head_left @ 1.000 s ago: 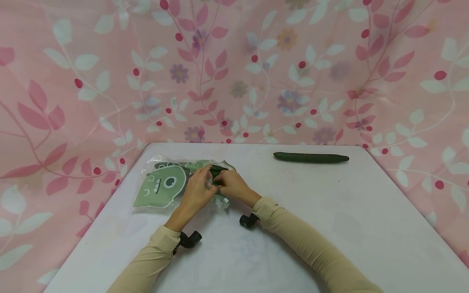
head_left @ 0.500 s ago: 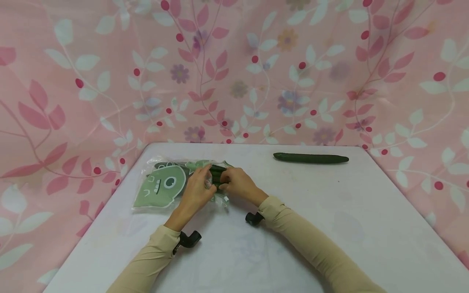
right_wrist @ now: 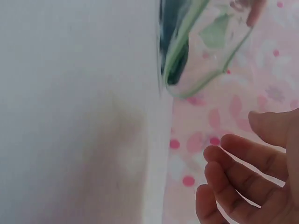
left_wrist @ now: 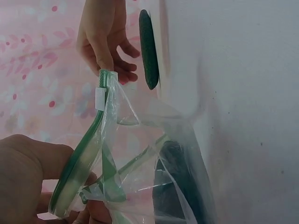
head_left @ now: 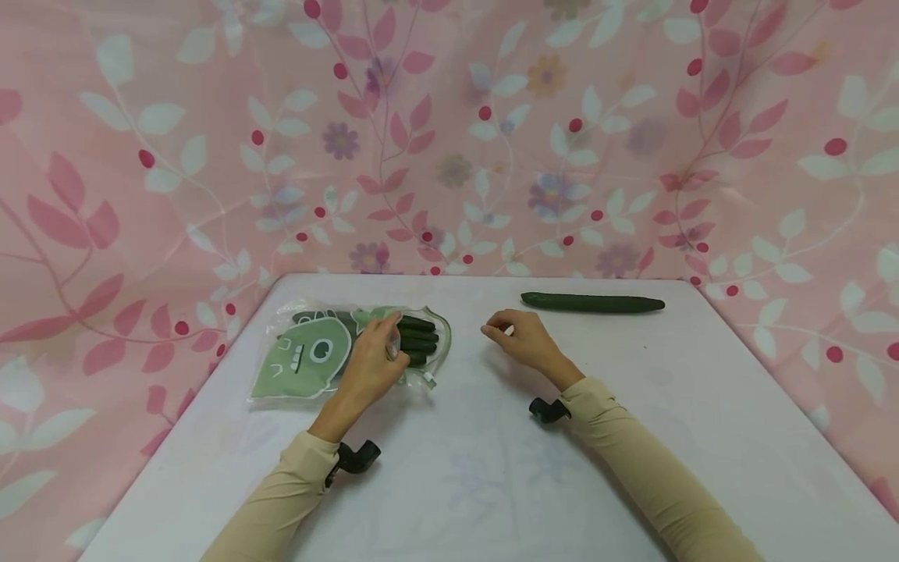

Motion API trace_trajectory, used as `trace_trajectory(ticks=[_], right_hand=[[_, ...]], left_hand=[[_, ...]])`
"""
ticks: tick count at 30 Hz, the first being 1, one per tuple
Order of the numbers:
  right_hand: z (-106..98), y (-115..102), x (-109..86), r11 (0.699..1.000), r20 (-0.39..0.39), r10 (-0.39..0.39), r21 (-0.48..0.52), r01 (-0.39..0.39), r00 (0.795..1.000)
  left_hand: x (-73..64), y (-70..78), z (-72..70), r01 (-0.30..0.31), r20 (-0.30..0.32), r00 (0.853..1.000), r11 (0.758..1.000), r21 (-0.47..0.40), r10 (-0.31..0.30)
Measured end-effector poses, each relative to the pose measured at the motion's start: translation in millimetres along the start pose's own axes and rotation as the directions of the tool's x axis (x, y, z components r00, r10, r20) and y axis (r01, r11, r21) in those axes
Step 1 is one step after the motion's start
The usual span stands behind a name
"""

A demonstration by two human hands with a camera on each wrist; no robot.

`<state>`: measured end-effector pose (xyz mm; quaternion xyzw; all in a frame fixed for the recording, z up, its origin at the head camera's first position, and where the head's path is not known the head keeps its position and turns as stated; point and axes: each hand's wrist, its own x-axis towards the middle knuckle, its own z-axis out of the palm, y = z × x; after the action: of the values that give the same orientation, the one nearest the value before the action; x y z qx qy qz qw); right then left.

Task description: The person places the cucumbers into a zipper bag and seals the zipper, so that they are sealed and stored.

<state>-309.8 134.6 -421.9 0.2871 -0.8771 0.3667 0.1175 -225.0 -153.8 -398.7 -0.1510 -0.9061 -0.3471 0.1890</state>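
Behind everything hangs a pink flowered cloth (head_left: 449,168); before it stands the white table (head_left: 477,484); at about 10 o'clock from the table's middle lies the clear zip bag (head_left: 281,380), its mouth facing 3 o'clock; between 1 and 2 o'clock lies the loose cucumber (head_left: 593,303), well apart from the bag.

The left hand (head_left: 365,367) pinches the edge of the bag's mouth between thumb and fingers; the right hand (head_left: 523,339) is between bag and loose cucumber, its fingers loosely bent, the thumb apart, nothing visible in them; I judge the step in hand to be keeping the mouth open while the right hand is free; the next move probably calls for a grip on the loose cucumber, with the mouth held spread.

From the right fingers, the loose cucumber is at about 2 o'clock, near but not touching; the bagged cucumbers (head_left: 419,344) show their ends at 3 o'clock from the left fingers, just beside them; smallest is the white slider (left_wrist: 100,99), towards 1 o'clock from these fingers in the left wrist view.
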Motion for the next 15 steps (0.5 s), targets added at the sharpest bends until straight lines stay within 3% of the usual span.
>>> trace_trajectory(ticks=[7, 15], right_hand=[[-37.0, 31.6, -8.3, 0.993, -0.006, 0.077, -0.085, -0.077, 0.997], [-81.8, 85.2, -20.1, 0.957, -0.060, 0.209, -0.191, -0.217, 0.976]], left_hand=[[1.4, -2.0, 1.3, 0.018, -0.002, 1.000, 1.000, -0.002, -0.018], [1.5, -2.2, -0.7, 0.043, -0.005, 0.999, 0.999, 0.015, -0.043]])
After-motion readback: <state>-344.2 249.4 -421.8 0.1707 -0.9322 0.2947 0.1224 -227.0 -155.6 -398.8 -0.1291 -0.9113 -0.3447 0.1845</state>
